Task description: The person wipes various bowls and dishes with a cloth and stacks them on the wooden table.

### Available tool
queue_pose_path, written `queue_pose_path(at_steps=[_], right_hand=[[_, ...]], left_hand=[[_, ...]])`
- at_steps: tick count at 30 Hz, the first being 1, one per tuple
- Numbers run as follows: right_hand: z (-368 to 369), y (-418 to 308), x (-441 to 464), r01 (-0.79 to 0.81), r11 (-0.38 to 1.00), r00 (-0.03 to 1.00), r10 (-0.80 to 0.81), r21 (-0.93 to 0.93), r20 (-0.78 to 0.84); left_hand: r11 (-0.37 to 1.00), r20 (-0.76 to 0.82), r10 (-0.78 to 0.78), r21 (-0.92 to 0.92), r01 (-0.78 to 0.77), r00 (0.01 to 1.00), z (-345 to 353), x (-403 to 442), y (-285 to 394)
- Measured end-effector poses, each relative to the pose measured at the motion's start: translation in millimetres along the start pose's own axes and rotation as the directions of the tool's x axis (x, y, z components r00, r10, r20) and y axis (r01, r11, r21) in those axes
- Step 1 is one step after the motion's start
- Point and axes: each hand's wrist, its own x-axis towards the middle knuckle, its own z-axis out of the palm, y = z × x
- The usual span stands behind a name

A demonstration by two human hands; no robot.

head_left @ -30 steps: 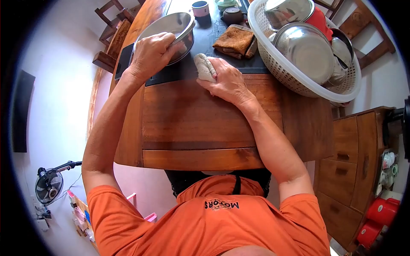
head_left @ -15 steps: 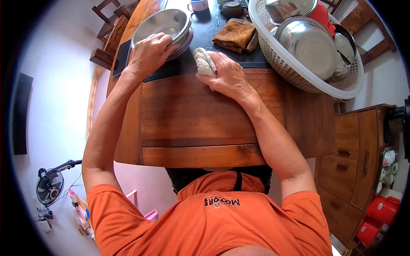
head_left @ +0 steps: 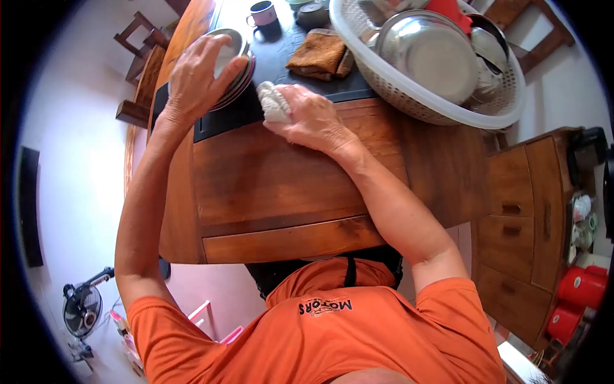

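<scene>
At the upper left of the table, my left hand [head_left: 195, 80] is over a stack of round metal dishes [head_left: 240, 80], its thumb and fingers apart. The hand hides much of the stack; whether it touches the top rim is unclear. My right hand [head_left: 310, 118] is closed around a bunched whitish cloth [head_left: 274, 104], just above the table's dark inlay and to the right of the stack. A folded brown towel [head_left: 320, 54] lies beyond my right hand.
A large white perforated basket [head_left: 409, 96] at the upper right holds a steel pan [head_left: 441, 61], other metalware and something red. A cup [head_left: 263, 13] and a dark teapot [head_left: 312, 15] stand at the back. A wooden cabinet [head_left: 511, 243] is on the right.
My left hand has let go of the wide steel basin's rim, and that basin no longer shows on the stack. The view has shifted, while my right hand still grips the cloth.
</scene>
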Motion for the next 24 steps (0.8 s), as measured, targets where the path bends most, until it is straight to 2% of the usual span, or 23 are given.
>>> queue_pose_path(at_steps=[1,2,3,5,7,8,9,11,12,14,15,17,18,19,21,22,23,24], right_hand=[[-3,-4,0,-0.046,0.999,0.998,0.046,0.008,0.031],[0,1,1,-0.022,1.0,1.0,0.022,0.019,0.019],[-2,-1,1,-0.036,0.999,0.999,0.036,0.01,0.031],[2,4,0,-0.001,1.0,1.0,0.001,-0.008,0.006],[0,3,1,-0.014,1.0,1.0,0.015,-0.012,0.016],[0,2,1,-0.025,1.0,0.999,0.025,-0.007,0.033],[0,2,1,-0.026,1.0,0.999,0.026,-0.011,0.026],[1,3,1,-0.011,1.0,1.0,0.011,0.019,0.02],[-3,0,1,-0.028,0.999,0.999,0.028,0.016,0.045],[-1,3,0,-0.015,0.999,1.0,0.014,0.031,0.018],[0,4,0,0.01,0.999,1.0,-0.01,0.049,-0.001],[-2,3,1,-0.027,0.999,0.999,0.026,0.046,0.029],[-2,2,1,-0.032,0.998,0.999,0.03,0.054,0.036],[-2,2,1,-0.037,0.997,0.998,0.034,0.063,0.045],[-3,4,0,-0.069,0.995,0.995,0.063,0.069,0.083],[-3,4,0,-0.058,0.996,0.996,0.053,0.065,0.072],[-2,3,0,-0.045,0.997,0.997,0.041,0.062,0.064],[-1,4,0,-0.044,0.997,0.997,0.04,0.065,0.067]], left_hand=[[0.998,0.015,-0.036,-0.059,0.037,0.999,-1,11,2],[0.997,-0.019,-0.03,-0.072,0.029,0.999,1,23,5],[0.991,0.015,-0.062,-0.115,0.063,0.998,0,37,12],[0.985,-0.121,0.013,-0.17,-0.034,0.993,7,67,33],[0.974,-0.064,-0.005,-0.226,-0.01,0.998,24,95,40],[0.971,-0.147,-0.027,-0.239,-0.009,0.989,40,106,53],[0.977,0.035,-0.137,-0.161,0.14,0.99,0,124,104],[0.927,0.129,-0.14,-0.33,0.176,0.982,17,151,111],[0.927,0.131,-0.129,-0.336,0.166,0.983,24,160,118],[0.927,-0.094,0.045,-0.368,-0.077,0.995,38,172,134],[0.923,-0.092,0.054,-0.376,-0.085,0.994,34,176,148],[0.85,0.144,0.02,-0.523,0.059,0.989,13,177,175],[0.822,0.07,0.061,-0.569,-0.011,0.996,18,177,181],[0.818,0.071,0.067,-0.575,-0.014,0.995,20,177,182],[0.889,0.193,0.057,-0.456,0.038,0.98,18,176,181],[0.827,0.309,-0.012,-0.531,0.183,0.951,30,179,178],[0.828,0.311,-0.012,-0.53,0.184,0.95,39,179,176],[0.681,0.403,-0.003,-0.669,0.297,0.915,46,178,173]])
